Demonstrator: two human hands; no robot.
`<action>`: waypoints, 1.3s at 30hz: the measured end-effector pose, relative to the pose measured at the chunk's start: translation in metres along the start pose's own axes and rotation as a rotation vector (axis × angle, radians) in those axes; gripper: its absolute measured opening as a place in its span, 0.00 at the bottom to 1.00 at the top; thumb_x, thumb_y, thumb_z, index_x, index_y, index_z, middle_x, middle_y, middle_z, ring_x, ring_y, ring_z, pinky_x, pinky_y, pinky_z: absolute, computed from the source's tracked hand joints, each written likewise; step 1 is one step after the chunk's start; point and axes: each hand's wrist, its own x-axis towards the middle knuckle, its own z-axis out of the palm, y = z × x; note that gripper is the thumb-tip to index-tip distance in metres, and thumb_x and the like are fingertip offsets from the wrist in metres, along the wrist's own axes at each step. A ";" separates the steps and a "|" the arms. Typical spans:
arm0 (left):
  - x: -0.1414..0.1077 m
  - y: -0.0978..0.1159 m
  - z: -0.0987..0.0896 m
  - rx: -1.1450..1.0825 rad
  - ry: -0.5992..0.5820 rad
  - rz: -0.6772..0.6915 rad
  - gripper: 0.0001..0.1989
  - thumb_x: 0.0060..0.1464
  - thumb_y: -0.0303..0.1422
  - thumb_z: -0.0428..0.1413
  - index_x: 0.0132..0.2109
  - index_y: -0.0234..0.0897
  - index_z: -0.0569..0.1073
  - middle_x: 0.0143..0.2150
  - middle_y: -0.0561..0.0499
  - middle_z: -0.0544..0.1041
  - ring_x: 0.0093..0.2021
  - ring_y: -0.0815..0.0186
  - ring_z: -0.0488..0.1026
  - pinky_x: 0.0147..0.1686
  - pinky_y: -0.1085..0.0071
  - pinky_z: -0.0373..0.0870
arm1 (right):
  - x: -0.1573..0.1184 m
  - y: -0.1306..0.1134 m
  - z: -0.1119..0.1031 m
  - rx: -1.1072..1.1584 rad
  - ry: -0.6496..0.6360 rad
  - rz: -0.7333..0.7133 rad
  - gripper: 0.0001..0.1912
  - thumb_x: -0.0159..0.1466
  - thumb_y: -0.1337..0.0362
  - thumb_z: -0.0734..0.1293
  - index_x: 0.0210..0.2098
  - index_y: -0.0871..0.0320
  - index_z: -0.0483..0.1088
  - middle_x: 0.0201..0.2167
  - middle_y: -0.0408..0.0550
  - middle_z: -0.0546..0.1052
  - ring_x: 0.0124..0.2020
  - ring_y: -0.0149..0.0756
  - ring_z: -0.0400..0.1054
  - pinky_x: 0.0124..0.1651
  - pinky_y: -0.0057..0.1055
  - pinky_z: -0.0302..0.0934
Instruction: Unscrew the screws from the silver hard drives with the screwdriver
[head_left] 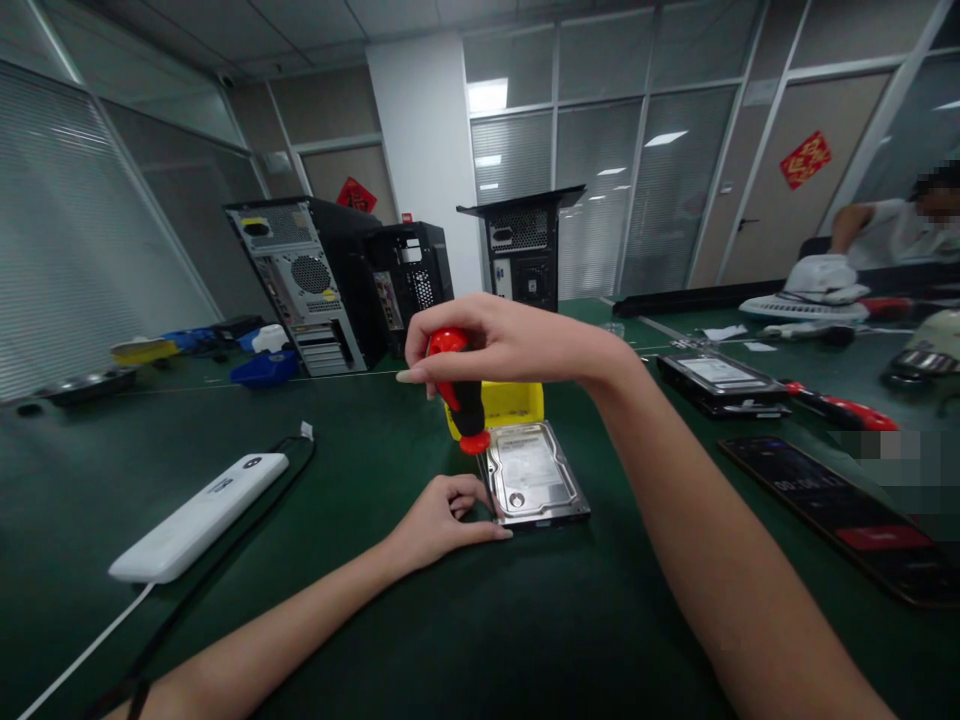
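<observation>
My right hand [487,340] is wrapped round the handle of a red and black screwdriver [470,405], which points down, slightly tilted. Its shaft reaches the near left corner of a silver hard drive [532,475] lying flat on the green table [360,640]. At that same corner is my left hand [442,520], its fingers curled and its thumb along the drive's near edge; the fingertips are partly hidden beside the shaft. Just behind the drive sits a yellow tray [514,402] with small pieces in it.
Computer cases [352,270] stand at the back. A white power bank [199,520] with cables lies left, near a blue tray [266,370]. To the right are a phone [832,510], another hard drive [720,378] and a second screwdriver [844,408]. A person [885,230] is far right.
</observation>
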 end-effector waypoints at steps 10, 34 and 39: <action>0.001 0.000 0.000 -0.016 -0.011 0.004 0.13 0.42 0.36 0.65 0.31 0.31 0.75 0.29 0.54 0.72 0.25 0.73 0.55 0.25 0.76 0.51 | 0.001 0.002 0.001 0.011 0.006 -0.022 0.08 0.62 0.65 0.63 0.38 0.64 0.69 0.38 0.48 0.73 0.37 0.28 0.65 0.40 0.28 0.59; 0.000 -0.003 -0.002 0.008 -0.028 0.015 0.15 0.41 0.38 0.65 0.33 0.31 0.75 0.30 0.53 0.73 0.26 0.73 0.56 0.25 0.75 0.52 | 0.001 -0.004 0.002 -0.016 0.024 0.095 0.12 0.59 0.59 0.67 0.28 0.63 0.67 0.25 0.42 0.68 0.27 0.26 0.60 0.30 0.25 0.54; 0.000 -0.003 -0.001 -0.014 -0.031 0.003 0.14 0.41 0.37 0.65 0.33 0.31 0.75 0.31 0.53 0.73 0.25 0.73 0.56 0.25 0.75 0.52 | -0.010 -0.016 -0.009 -0.133 -0.039 0.209 0.10 0.62 0.61 0.62 0.36 0.63 0.67 0.33 0.46 0.71 0.32 0.29 0.63 0.32 0.26 0.56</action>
